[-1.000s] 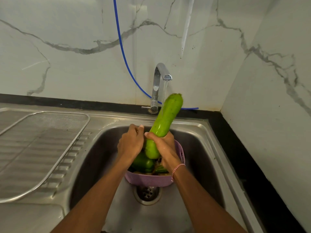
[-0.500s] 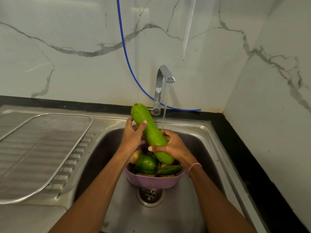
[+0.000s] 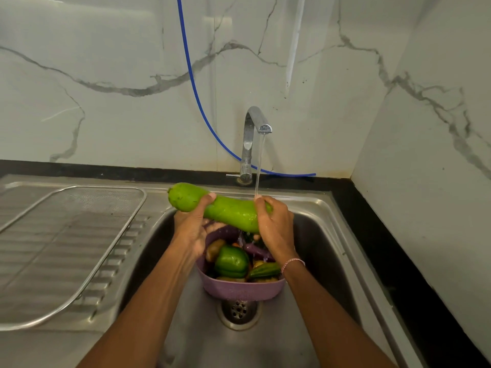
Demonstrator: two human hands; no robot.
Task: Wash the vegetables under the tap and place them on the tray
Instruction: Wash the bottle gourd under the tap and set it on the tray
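Head view, single frame.

- Long light-green bottle gourd (image 3: 228, 211): held roughly level over the sink basin, blunt end toward 9 o'clock, narrower end toward 3 o'clock. Skin is wet and glossy in the middle.
- Left hand (image 3: 191, 225): under and around the gourd's left part, thumb over the top, fingers wrapped beneath. Firm hold.
- Right hand (image 3: 274, 227): fingers curled over the gourd's right end, gripping it. A pink-and-white thread band (image 3: 292, 262) sits on that wrist.
- Curved chrome tap (image 3: 251, 139): at 12 o'clock of the basin, running. The thin water stream (image 3: 258, 166) lands where the right hand's fingers meet the gourd; drips fall below.
- Round purple plastic basket (image 3: 241, 291): in the stainless steel sink (image 3: 325, 251), directly under the gourd, just past the round drain strainer (image 3: 239, 309), which lies at the basket's 6 o'clock.
- In the basket: a green bell pepper (image 3: 231, 261) at centre, a dark green ridged vegetable (image 3: 265, 269) at 3 o'clock of the pepper, a brownish item at 10 o'clock. Others are too hidden to name.
- Rectangular wire-mesh tray (image 3: 79, 221): on the ribbed drainboard at 9 o'clock of the basin, well apart from the gourd's body; the gourd's blunt end is near its right corner.
- Thin blue hose (image 3: 196, 88): runs down the white marble wall and passes behind the tap.
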